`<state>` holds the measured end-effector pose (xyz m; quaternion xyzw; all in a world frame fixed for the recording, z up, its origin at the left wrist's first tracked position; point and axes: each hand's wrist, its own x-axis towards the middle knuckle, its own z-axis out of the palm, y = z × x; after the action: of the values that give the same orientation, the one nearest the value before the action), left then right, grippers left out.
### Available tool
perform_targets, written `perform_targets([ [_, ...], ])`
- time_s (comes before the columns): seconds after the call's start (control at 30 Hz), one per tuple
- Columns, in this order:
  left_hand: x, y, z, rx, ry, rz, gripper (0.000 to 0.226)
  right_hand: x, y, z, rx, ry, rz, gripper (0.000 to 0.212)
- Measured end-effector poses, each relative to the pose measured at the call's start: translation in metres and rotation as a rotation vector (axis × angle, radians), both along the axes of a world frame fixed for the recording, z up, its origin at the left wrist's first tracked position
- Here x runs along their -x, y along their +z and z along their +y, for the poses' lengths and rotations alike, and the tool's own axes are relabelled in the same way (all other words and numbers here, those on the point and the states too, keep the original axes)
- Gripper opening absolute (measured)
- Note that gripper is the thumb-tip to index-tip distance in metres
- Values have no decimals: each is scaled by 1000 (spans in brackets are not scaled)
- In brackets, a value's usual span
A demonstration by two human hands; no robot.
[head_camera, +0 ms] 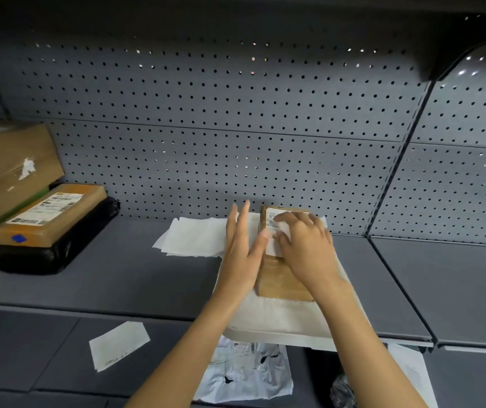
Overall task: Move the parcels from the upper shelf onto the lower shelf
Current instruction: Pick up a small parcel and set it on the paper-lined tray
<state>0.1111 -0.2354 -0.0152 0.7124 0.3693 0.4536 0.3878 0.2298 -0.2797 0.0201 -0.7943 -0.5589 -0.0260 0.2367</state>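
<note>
A small brown cardboard parcel (280,282) with a white label lies on a flat white padded parcel (277,319) on the upper shelf (124,278). My right hand (306,245) lies on top of the brown parcel, fingers bent over its label. My left hand (243,251) stands against the parcel's left side with straight fingers, thumb touching the label's edge. A thin white mailer (194,238) lies behind and to the left. On the lower shelf (44,348) lie a white envelope (119,344) and a crumpled white plastic mailer (244,375).
At the shelf's left end stand stacked brown boxes (12,169), with a labelled brown box (50,216) lying on a black bag (56,248). Grey pegboard (221,128) backs the shelf. A dark upright (394,172) divides off the right bay. More white and dark packets lie at lower right (409,375).
</note>
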Motion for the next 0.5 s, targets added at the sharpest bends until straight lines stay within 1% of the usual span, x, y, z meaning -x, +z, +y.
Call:
perform_targets([
  [0.07,24,8,7,-77,63,-146,31,15,2,8,-193,52,62,24],
  [0.1,37,13,11,-75,86,-192,17,25,5,13,-290,89,139,22],
  [0.13,51,18,14,-65,103,-220,8,35,9,17,-374,123,230,27],
  [0.2,78,27,22,-64,134,-252,12,58,18,25,-460,158,362,38],
  [0.27,107,36,33,-69,163,-267,11,85,27,35,-512,197,382,42],
  [0.37,149,46,51,-125,204,-265,6,124,37,53,-546,240,415,41],
  [0.5,218,51,83,-204,248,-230,7,191,43,89,-561,305,510,41],
])
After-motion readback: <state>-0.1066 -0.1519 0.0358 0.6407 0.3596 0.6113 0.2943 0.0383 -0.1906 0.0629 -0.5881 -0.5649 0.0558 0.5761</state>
